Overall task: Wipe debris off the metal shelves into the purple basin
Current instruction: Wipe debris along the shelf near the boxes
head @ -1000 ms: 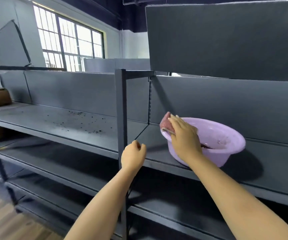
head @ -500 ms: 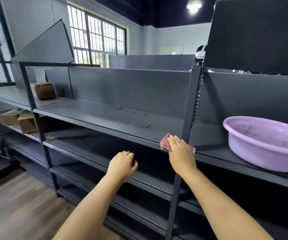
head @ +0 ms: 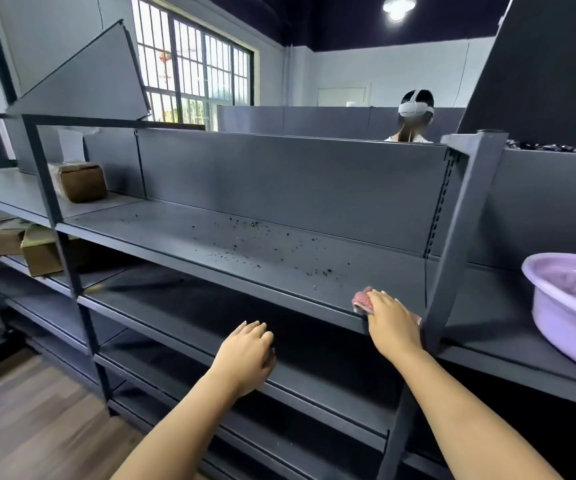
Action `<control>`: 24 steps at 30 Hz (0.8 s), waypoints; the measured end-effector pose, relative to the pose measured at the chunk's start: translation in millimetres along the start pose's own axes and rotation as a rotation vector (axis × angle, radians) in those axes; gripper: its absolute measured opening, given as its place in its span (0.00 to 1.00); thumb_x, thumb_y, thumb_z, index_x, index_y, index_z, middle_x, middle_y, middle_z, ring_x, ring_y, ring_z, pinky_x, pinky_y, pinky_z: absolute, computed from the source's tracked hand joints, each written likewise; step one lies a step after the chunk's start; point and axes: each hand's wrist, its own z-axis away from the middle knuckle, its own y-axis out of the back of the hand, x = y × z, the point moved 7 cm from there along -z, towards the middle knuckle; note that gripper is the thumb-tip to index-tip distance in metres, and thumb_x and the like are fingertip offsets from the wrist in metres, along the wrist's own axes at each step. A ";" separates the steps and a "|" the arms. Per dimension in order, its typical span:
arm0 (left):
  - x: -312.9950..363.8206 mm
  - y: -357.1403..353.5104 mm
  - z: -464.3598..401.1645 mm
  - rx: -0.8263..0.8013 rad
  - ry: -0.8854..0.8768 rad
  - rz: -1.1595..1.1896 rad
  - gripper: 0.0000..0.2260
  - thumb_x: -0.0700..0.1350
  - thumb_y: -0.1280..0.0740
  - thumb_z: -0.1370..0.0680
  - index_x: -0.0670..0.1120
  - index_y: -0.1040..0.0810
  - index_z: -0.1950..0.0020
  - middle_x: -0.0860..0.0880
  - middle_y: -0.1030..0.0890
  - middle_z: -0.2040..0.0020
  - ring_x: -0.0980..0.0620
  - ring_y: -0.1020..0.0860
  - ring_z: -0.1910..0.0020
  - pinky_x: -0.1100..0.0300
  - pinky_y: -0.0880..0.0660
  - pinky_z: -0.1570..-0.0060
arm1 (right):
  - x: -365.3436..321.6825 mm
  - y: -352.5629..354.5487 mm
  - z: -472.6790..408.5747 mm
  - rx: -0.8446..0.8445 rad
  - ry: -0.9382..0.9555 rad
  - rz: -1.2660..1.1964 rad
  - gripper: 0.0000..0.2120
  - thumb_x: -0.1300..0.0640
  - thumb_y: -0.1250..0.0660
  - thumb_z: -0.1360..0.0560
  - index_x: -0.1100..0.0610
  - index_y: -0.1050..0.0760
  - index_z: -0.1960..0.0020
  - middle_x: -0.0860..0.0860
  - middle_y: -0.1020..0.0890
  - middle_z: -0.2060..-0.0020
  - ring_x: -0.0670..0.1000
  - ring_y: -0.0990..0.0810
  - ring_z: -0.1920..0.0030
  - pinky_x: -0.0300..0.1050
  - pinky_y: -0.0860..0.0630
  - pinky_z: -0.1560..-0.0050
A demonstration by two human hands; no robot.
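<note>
Right hand (head: 391,325) is pressing pink cloth (head: 362,300) flat-fingered at shelf (head: 162,233) front edge; left hand (head: 246,355) hanging loose, empty. Debris (head: 245,252) lying beyond; purple basin (head: 570,306) sitting well right. Judged: wipe starting; next, sweeping debris basinward.

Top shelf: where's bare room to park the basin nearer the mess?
Bare metal shelf surface runs between the brown box and the debris. The right end is crowded: right hand on the pink cloth beside the upright post. The purple basin sits past that post.
</note>
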 end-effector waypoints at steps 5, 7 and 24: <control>-53.6 -26.6 -47.9 -0.030 -0.041 -0.069 0.16 0.51 0.46 0.31 0.48 0.20 0.66 0.49 0.15 0.58 0.50 0.16 0.56 0.56 0.20 0.55 | 15.6 -39.7 -43.0 -0.065 -0.138 -0.070 0.22 0.61 0.46 0.20 0.56 0.39 0.26 0.51 0.34 0.28 0.52 0.35 0.29 0.44 0.39 0.31; -64.6 -33.9 -68.4 -0.044 -0.067 -0.047 0.17 0.51 0.45 0.30 0.46 0.19 0.64 0.47 0.15 0.56 0.48 0.16 0.54 0.55 0.20 0.54 | 19.2 -51.7 -57.4 -0.071 -0.166 -0.037 0.21 0.57 0.47 0.19 0.55 0.38 0.27 0.50 0.35 0.27 0.50 0.36 0.28 0.42 0.42 0.29; -86.0 -87.4 -149.1 0.063 -0.420 0.108 0.35 0.56 0.61 0.17 0.41 0.17 0.45 0.44 0.18 0.43 0.47 0.18 0.45 0.54 0.36 0.39 | 19.7 -67.0 -74.7 -0.064 -0.435 -0.042 0.23 0.51 0.47 0.18 0.51 0.43 0.24 0.45 0.41 0.25 0.45 0.44 0.25 0.39 0.51 0.28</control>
